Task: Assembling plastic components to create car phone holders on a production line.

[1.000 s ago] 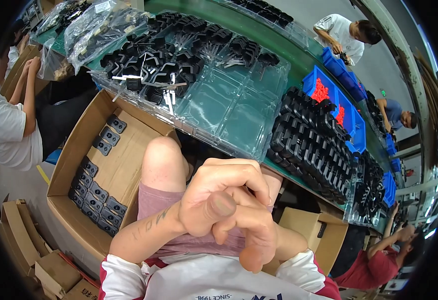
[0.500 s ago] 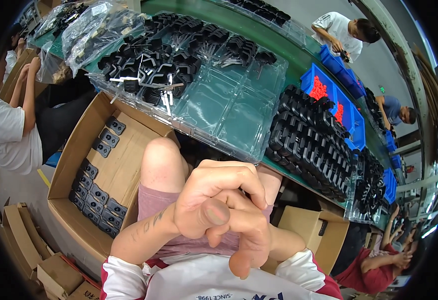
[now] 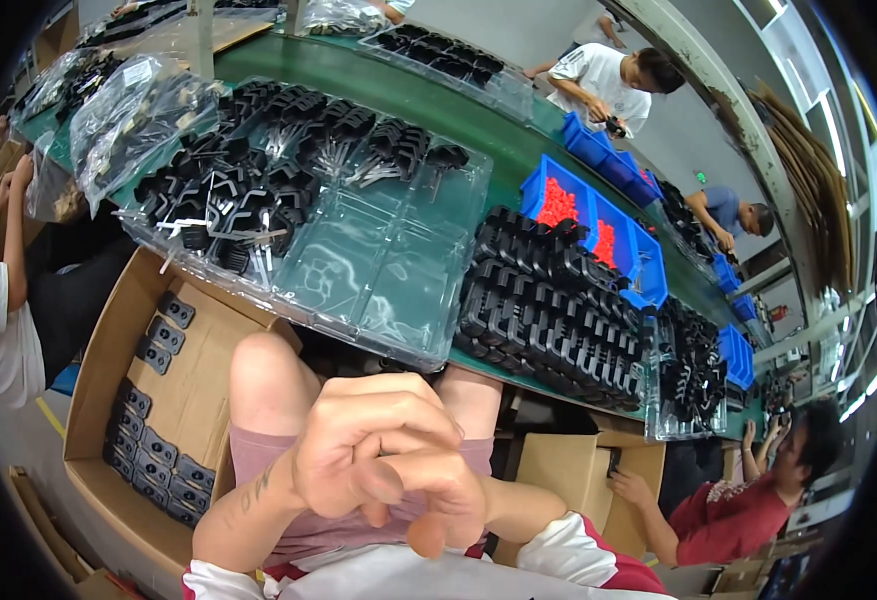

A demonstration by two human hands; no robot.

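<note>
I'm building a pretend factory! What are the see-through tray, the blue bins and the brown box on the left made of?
The see-through tray looks like thin, glossy plastic: green shows through and light glints off it. The blue bins are probably hard plastic, with even colour and smooth walls. The brown box seems like matte cardboard, with thin tan walls.

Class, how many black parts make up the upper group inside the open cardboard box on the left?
3: in the open cardboard box, a slanting row has a top part, a middle part and a lowest part. Others could be hidden beneath.
</note>
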